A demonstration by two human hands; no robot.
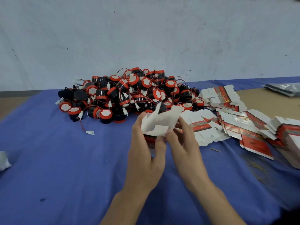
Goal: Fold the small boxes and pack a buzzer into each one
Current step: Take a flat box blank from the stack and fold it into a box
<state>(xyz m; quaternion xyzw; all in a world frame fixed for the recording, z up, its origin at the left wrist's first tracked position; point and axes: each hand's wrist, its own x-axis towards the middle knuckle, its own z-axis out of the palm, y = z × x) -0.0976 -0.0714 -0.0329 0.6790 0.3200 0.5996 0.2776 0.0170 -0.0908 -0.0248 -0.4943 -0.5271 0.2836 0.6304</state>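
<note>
Half-folded box (159, 125) pinched between fingers (137, 127) of left hand (146, 156) and right hand (184, 143)

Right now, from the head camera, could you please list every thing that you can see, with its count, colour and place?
buzzers: large pile, too many to count, black and red with white faces, middle of the cloth
flat box blanks: many, white and red, spread on the right
half-folded box: one, white inside, red outside, in both hands
cloth: one, blue, over the table
table: one, tan, bare at far right
plastic bag: one, grey, far right edge
white object: one, left edge, unclear what
left hand: one, grips the box
right hand: one, holds the box too
</note>
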